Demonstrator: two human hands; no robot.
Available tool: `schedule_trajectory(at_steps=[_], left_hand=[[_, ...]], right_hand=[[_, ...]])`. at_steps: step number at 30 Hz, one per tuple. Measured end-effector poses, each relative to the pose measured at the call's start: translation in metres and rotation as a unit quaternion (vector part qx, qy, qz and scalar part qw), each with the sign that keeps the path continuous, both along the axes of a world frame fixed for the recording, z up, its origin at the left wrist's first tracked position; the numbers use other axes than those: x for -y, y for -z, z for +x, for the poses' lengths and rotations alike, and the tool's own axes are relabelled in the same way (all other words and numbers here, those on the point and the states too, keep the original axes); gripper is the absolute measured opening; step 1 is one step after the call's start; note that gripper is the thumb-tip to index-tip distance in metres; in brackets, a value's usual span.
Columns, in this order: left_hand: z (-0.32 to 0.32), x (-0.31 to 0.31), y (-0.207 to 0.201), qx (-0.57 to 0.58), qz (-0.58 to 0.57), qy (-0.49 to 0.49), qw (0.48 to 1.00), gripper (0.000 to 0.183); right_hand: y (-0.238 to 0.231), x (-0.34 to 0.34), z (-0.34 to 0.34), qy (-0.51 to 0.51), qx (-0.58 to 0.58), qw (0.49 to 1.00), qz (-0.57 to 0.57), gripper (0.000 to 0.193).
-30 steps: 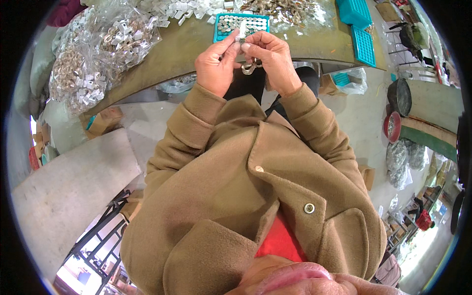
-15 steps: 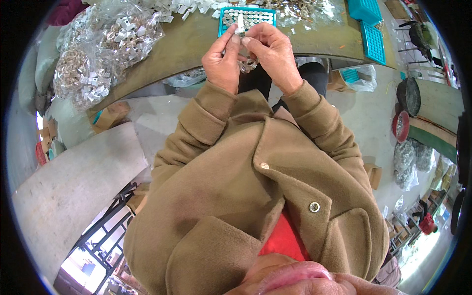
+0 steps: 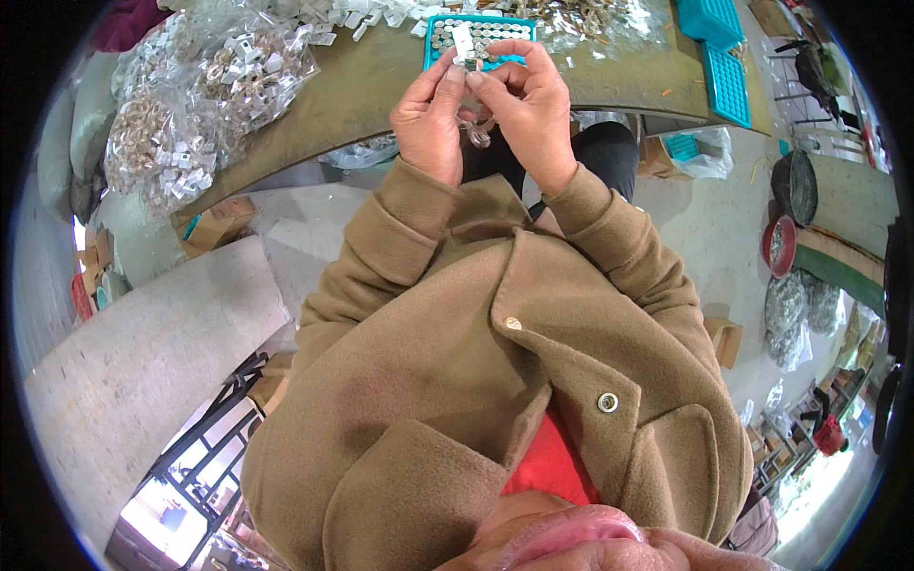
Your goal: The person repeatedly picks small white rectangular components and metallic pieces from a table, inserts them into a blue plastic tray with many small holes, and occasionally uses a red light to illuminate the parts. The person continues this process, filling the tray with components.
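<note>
Over the table's near edge my left hand [image 3: 433, 119] pinches a small piece with a white tag [image 3: 464, 40] standing up from it, thumb and index finger closed on its base. A dark spot shows at that base, too small to make out. Beside it, my right hand [image 3: 533, 109] has its thumb tip against the same piece, with the index finger raised and bent away. A clear, shiny loop [image 3: 478, 131] hangs beneath the fingers; how it joins the tagged piece is hidden. Just behind the hands lies a teal tray [image 3: 428, 57] holding rows of round silvery discs.
Clear plastic bags [image 3: 214, 95] full of white-tagged pieces and loops fill the table's left side. Loose white tags [image 3: 367, 14] and shiny clear pieces [image 3: 609, 29] lie along the back. More teal trays [image 3: 725, 81] sit at the right end. An open carton [image 3: 657, 157] stands below.
My right index finger has lifted off the piece and the right hand has opened a little. The white tag has turned to show its broader face. My left hand keeps its hold.
</note>
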State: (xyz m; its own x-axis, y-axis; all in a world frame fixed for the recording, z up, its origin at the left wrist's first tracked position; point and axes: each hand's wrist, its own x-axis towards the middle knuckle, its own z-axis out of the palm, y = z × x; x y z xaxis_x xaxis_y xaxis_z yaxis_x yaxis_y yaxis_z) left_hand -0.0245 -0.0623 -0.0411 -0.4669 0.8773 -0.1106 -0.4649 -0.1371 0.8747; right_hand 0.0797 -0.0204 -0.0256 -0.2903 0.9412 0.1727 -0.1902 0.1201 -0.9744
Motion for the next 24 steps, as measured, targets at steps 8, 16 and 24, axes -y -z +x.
schedule_trajectory(at_steps=[8,16,24], left_hand=[[-0.007,0.0,-0.004,-0.177,0.034,-0.008,0.983,0.029],[-0.011,0.003,-0.014,-0.155,-0.061,0.041,0.985,0.031],[-0.023,0.008,-0.018,-0.12,-0.145,0.047,0.981,0.023]], right_hand=[[-0.004,-0.014,0.01,-0.1,-0.017,0.993,-0.063,0.008],[0.003,-0.02,0.01,-0.093,0.016,0.995,-0.043,0.009],[0.0,-0.017,0.021,-0.151,0.068,0.986,0.031,0.021]])
